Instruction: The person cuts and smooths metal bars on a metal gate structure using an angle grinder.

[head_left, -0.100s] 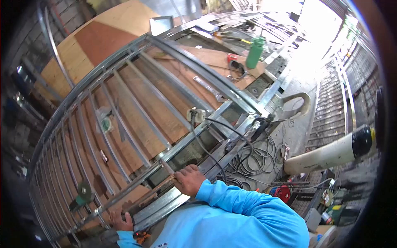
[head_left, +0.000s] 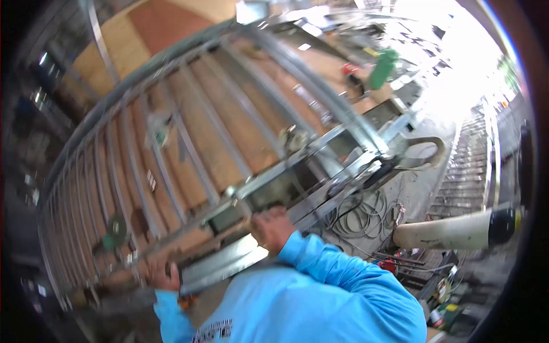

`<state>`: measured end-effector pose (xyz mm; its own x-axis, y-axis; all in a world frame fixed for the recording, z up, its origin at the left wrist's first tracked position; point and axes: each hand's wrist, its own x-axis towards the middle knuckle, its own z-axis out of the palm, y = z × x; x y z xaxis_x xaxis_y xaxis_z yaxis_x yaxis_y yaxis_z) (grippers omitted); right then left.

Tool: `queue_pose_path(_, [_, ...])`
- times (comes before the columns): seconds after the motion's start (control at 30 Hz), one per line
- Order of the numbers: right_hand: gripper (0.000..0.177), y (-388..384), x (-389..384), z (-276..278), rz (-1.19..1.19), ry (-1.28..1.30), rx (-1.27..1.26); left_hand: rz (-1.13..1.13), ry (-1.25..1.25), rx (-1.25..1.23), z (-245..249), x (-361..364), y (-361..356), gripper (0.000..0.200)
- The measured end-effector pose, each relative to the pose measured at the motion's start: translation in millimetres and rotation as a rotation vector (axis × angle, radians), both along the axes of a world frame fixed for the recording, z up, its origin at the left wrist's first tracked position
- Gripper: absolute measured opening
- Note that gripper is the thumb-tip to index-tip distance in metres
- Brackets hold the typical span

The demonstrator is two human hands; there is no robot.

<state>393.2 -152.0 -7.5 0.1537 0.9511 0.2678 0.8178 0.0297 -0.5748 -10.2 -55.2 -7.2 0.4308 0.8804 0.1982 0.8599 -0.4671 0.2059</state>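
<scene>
Head view: half-open hands (head_left: 273,230) at metal frame (head_left: 320,88)

Silvery barred metal frame (head_left: 216,123), one side curved, over brown boards (head_left: 200,127)

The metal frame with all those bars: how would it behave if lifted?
The frame would probably feel stiff, as many bars brace it. Open gaps suggest it may be light for its size, but its spread looks awkward.
</scene>
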Motion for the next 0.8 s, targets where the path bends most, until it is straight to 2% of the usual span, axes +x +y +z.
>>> queue_pose_path(0.03, [0.019,6,1,-6,-0.001,-0.008,0.024,0.007,-0.038,0.010,-3,1,2,0.038])
queue_pose_path(0.07, [0.018,7,-7,3,0.006,-0.031,-0.010,0.053,0.043,0.079,12,1,-1,0.039])
queue_pose_path(0.1, [0.019,12,-12,1,0.009,-0.025,0.036,0.079,0.070,-0.002,24,-4,3,0.038])
queue_pose_path(0.17, [0.022,11,-15,2,0.003,-0.011,0.068,0.006,-0.018,0.043,28,-6,4,0.038])
queue_pose_path(0.23, [0.022,13,-16,1,-0.002,-0.018,0.064,0.016,0.022,0.039,33,-4,5,0.037])
queue_pose_path(0.8, [0.022,20,-17,6,-0.008,-0.086,0.035,0.004,-0.013,-0.014,32,-3,11,0.034])
